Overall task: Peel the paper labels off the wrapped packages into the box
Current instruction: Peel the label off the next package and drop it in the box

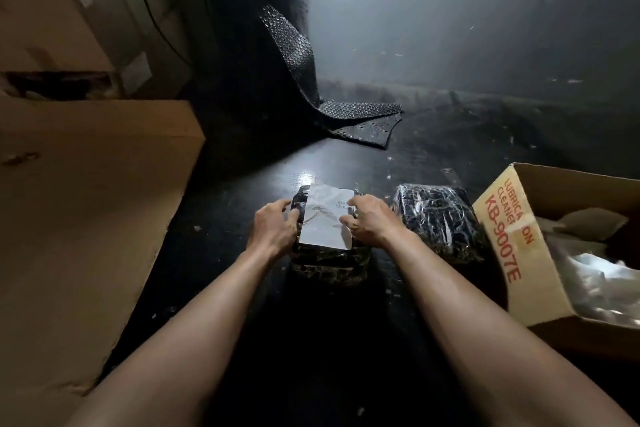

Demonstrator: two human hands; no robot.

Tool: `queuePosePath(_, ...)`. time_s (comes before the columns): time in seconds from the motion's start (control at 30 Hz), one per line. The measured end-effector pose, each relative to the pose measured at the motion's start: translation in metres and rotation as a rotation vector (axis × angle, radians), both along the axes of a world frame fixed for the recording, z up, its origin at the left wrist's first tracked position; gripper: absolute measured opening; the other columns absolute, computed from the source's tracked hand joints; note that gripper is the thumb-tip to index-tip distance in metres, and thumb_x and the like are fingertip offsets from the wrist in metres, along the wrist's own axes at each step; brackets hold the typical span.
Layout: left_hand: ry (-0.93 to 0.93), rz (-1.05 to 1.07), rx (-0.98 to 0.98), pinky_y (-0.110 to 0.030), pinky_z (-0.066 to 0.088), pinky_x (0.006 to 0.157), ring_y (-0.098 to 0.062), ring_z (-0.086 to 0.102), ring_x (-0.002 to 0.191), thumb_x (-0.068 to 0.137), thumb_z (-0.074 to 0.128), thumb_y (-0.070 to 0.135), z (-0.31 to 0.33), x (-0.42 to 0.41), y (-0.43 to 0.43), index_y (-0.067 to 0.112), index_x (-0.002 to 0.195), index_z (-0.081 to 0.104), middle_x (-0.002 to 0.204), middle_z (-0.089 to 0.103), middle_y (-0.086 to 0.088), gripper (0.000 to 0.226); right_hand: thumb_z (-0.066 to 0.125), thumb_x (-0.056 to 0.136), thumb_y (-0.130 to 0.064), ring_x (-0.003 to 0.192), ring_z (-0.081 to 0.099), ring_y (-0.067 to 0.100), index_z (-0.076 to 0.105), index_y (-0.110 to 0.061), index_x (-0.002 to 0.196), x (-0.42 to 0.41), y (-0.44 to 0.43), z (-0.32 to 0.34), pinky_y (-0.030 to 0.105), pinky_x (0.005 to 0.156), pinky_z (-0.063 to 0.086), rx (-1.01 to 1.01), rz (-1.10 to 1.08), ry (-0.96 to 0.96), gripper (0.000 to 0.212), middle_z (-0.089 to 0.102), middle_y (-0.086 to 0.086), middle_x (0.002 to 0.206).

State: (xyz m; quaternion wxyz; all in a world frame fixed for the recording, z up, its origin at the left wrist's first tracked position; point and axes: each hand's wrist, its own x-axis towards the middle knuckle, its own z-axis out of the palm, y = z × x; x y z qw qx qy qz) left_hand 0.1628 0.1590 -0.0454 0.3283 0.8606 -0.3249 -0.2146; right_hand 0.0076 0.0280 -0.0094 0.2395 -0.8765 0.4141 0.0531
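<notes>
A dark wrapped package [327,262] lies on the black floor in front of me, with a white paper label [325,218] on its top face. My left hand [275,227] grips the package's left side, fingers at the label's left edge. My right hand [372,222] rests on the right side, its fingertips pinching at the label's right edge. A second wrapped package [438,222], dark with shiny film and no label showing, lies just to the right. An open cardboard box [509,246] printed with red lettering stands at the right and holds crumpled paper and plastic.
A large flat cardboard box [86,211] lies at the left, with more cartons [52,28] stacked behind it. A tall roll of black bubble wrap [277,31] stands at the back, its loose end trailing on the floor. Small paper scraps dot the floor.
</notes>
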Motion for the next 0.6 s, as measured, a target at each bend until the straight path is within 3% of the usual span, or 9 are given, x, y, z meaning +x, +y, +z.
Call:
queuePosePath(0.13, 0.172, 0.003, -0.003, -0.029, 0.044, 0.101, -0.02, 0.062, 0.119, 0.098, 0.059, 0.033, -0.011, 0.012, -0.011, 0.022, 0.146, 0.053, 0.135, 0.064, -0.007, 0.049, 0.054, 0.099, -0.039, 0.116, 0.05, 0.03, 0.06, -0.016, 0.118, 0.01, -0.006, -0.009, 0.043, 0.095, 0.045, -0.003, -0.041, -0.042, 0.031, 0.051, 0.01, 0.123)
queuePosePath(0.27, 0.419, -0.008, -0.099, -0.02, 0.045, 0.089, -0.006, 0.066, 0.101, 0.095, 0.065, 0.034, -0.027, 0.024, -0.017, 0.032, 0.147, 0.049, 0.128, 0.069, 0.002, 0.054, 0.058, 0.097, -0.037, 0.118, 0.048, 0.029, 0.061, -0.019, 0.116, 0.013, -0.016, -0.019, 0.045, 0.098, 0.047, -0.017, -0.06, -0.121, 0.027, 0.051, 0.008, 0.122)
queuePosePath(0.37, 0.644, -0.026, -0.159, -0.018, 0.05, 0.074, -0.001, 0.069, 0.079, 0.099, 0.062, 0.022, -0.034, 0.03, -0.017, 0.03, 0.151, 0.041, 0.124, 0.072, -0.007, 0.057, 0.061, 0.094, -0.029, 0.121, 0.044, 0.027, 0.062, -0.019, 0.109, 0.021, -0.021, -0.021, 0.045, 0.099, 0.044, -0.025, -0.031, -0.138, 0.019, 0.053, 0.005, 0.126)
queuePosePath(0.43, 0.713, -0.045, -0.17, -0.017, 0.051, 0.068, 0.0, 0.07, 0.075, 0.1, 0.06, 0.019, -0.034, 0.033, -0.018, 0.028, 0.154, 0.036, 0.121, 0.072, -0.01, 0.06, 0.06, 0.093, -0.024, 0.123, 0.046, 0.029, 0.061, -0.02, 0.111, 0.027, -0.025, -0.021, 0.05, 0.102, 0.044, -0.025, -0.006, -0.128, 0.019, 0.057, 0.005, 0.127)
queuePosePath(0.53, 0.785, -0.072, -0.204, -0.013, 0.05, 0.058, 0.003, 0.066, 0.064, 0.101, 0.057, 0.013, -0.033, 0.034, -0.018, 0.024, 0.156, 0.033, 0.086, 0.074, 0.005, 0.061, 0.057, 0.095, -0.025, 0.121, 0.049, 0.03, 0.059, -0.019, 0.13, 0.037, -0.031, -0.024, 0.056, 0.102, 0.044, -0.015, -0.004, -0.129, 0.035, 0.058, 0.008, 0.124)
queuePosePath(0.6, 0.812, -0.1, -0.21, -0.013, 0.049, 0.057, 0.002, 0.065, 0.062, 0.1, 0.059, 0.013, -0.035, 0.037, -0.017, 0.027, 0.155, 0.034, 0.073, 0.07, 0.012, 0.062, 0.055, 0.097, -0.029, 0.117, 0.048, 0.029, 0.063, -0.019, 0.126, 0.043, -0.033, -0.027, 0.057, 0.101, 0.042, -0.005, -0.019, -0.141, 0.032, 0.056, 0.009, 0.117)
